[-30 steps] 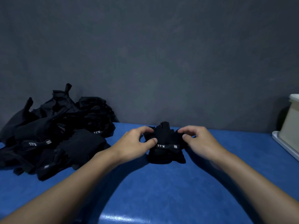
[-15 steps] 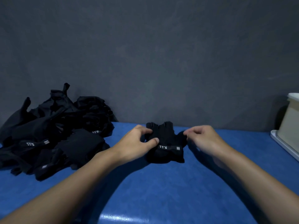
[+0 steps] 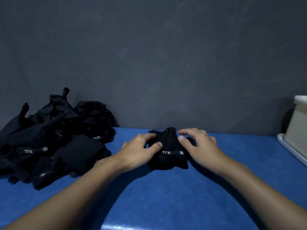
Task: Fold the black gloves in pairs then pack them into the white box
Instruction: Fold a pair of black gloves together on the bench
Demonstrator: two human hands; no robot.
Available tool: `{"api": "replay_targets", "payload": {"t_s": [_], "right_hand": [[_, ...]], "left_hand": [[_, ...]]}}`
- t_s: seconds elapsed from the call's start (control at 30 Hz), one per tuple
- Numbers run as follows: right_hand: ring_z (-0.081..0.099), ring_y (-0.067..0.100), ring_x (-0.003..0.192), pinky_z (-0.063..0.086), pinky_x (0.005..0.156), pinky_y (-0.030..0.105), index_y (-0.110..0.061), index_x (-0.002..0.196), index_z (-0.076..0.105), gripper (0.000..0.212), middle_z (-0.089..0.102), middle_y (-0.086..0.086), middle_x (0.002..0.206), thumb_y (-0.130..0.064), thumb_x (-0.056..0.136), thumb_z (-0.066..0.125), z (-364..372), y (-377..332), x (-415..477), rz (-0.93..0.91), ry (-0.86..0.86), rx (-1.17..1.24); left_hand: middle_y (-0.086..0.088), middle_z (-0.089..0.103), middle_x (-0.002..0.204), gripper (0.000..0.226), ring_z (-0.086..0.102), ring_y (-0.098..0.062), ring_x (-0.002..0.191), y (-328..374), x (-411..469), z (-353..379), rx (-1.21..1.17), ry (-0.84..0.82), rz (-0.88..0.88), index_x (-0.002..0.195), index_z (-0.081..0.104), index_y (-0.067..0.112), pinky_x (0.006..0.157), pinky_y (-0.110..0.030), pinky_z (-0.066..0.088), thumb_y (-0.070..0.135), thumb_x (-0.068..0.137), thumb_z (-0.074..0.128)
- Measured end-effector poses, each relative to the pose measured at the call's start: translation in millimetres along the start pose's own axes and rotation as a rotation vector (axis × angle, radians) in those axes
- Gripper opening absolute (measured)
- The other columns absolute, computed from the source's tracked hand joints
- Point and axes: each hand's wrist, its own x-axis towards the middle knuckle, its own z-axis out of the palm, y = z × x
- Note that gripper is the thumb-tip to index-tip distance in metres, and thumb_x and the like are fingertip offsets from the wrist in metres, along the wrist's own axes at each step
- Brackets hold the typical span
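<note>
Head view, itemised.

**Change:** your right hand (image 3: 199,146) has left the right edge of the glove pair (image 3: 171,156), where its fingertips were pinched together half a second ago. It now lies over the top and right side. The pair itself has scarcely shifted.

**Left hand** (image 3: 137,151): thumb and fingers are curled round the pair's left side, holding it.

**Right hand:** fingers spread and blurred, thumb tip on the cloth. You cannot tell whether it pinches or only presses.

**Glove pair:** a folded bundle, label strip toward you, on the blue table (image 3: 166,200) between your hands.

**Glove pile** (image 3: 49,140): loose and unfolded, far left against the grey wall (image 3: 149,55), well apart from the pair.

**White box** (image 3: 298,127): at the far right edge of view, standing on a white tray (image 3: 288,149), well apart from the pair. Its inside is not visible.

**Risks, as judged:**
- The fold looks soft. If you let go of either side before closing round the whole bundle, it will likely spring open.
- If you lift by one edge only, one glove may slip from its mate on the way over.
- The box is mostly out of frame, so carrying without looking could catch the bundle on its rim.
</note>
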Motion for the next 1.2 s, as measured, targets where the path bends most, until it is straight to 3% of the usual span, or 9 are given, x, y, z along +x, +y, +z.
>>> {"api": "replay_targets", "payload": {"t_s": [0.2,0.37,0.47,0.63,0.77,0.83,0.93,1.03,1.2], "right_hand": [[0.038,0.006,0.128,0.020,0.109,0.035,-0.044,0.124,0.056,0.032,0.058,-0.021,0.125,-0.051,0.093,0.049,7.6,-5.3,14.2,-0.008,-0.097,-0.046],[0.042,0.006,0.127,0.022,0.109,0.033,-0.032,0.124,0.061,0.038,0.055,-0.019,0.128,-0.045,0.088,0.061,10.7,-0.8,21.0,0.000,-0.093,-0.034],[0.044,0.008,0.125,0.026,0.113,0.035,-0.025,0.131,0.057,0.050,0.048,-0.016,0.128,-0.043,0.085,0.067,10.4,1.0,21.9,0.000,-0.078,0.030],[0.039,0.009,0.129,0.021,0.107,0.035,-0.031,0.133,0.054,0.050,0.047,-0.013,0.134,-0.053,0.089,0.056,15.5,8.2,20.1,0.060,-0.147,-0.022],[0.045,0.009,0.129,0.018,0.106,0.035,-0.039,0.137,0.046,0.049,0.054,-0.014,0.134,-0.055,0.091,0.050,12.3,9.3,19.2,0.082,-0.096,0.027],[0.049,0.009,0.126,0.017,0.104,0.032,-0.042,0.134,0.047,0.045,0.060,-0.015,0.128,-0.054,0.091,0.051,9.9,8.1,18.8,0.093,-0.083,0.024],[0.047,0.006,0.125,0.018,0.101,0.032,-0.042,0.129,0.053,0.039,0.060,-0.020,0.125,-0.051,0.091,0.054,11.1,5.6,16.2,0.058,-0.080,0.006],[0.045,0.003,0.124,0.021,0.106,0.032,-0.037,0.129,0.056,0.038,0.051,-0.026,0.132,-0.043,0.091,0.058,11.0,1.8,16.1,-0.008,-0.079,0.020],[0.047,0.001,0.123,0.028,0.113,0.045,-0.034,0.133,0.054,0.046,0.046,-0.028,0.137,-0.043,0.089,0.062,10.0,-0.9,16.0,-0.035,-0.099,0.142]], "left_hand": [[0.015,0.047,0.142,0.048,0.041,-0.011,0.136,-0.2,2.9,0.7,0.069,0.024,-0.004,0.144,0.046,0.035,0.118,-0.036,0.019,0.054,0.100,0.041],[0.026,0.039,0.144,0.047,0.040,0.002,0.128,-1.2,4.8,2.4,0.110,0.031,0.051,0.145,0.044,0.036,0.107,-0.030,0.014,0.051,0.100,0.041],[0.026,0.035,0.146,0.051,0.036,0.007,0.118,0.2,6.9,2.2,0.117,0.041,0.061,0.148,0.040,0.034,0.109,-0.033,0.015,0.051,0.100,0.042],[0.022,0.044,0.135,0.048,0.044,-0.004,0.129,-3.4,8.0,5.1,0.139,0.044,0.047,0.142,0.047,0.034,0.112,-0.036,0.017,0.054,0.099,0.044],[0.010,0.034,0.156,0.067,0.031,-0.015,0.145,-0.7,5.3,2.1,0.113,0.064,-0.010,0.156,0.022,0.031,0.120,-0.042,0.015,0.054,0.097,0.046],[0.008,0.036,0.156,0.070,0.029,-0.015,0.146,-1.3,3.9,0.2,0.092,0.057,-0.012,0.156,0.018,0.038,0.120,-0.043,0.015,0.056,0.095,0.047],[0.013,0.043,0.151,0.061,0.033,-0.010,0.143,-3.2,3.3,1.4,0.128,0.018,0.048,0.150,0.027,0.049,0.118,-0.043,0.015,0.060,0.091,0.040],[0.021,0.040,0.149,0.053,0.035,-0.003,0.138,-2.6,4.1,3.5,0.143,0.018,0.076,0.148,0.039,0.038,0.116,-0.040,0.014,0.053,0.098,0.042],[0.023,0.032,0.147,0.074,0.039,-0.002,0.132,1.6,0.8,0.5,0.131,0.058,0.077,0.146,0.045,0.031,0.117,-0.043,0.017,0.061,0.079,0.032]]}}
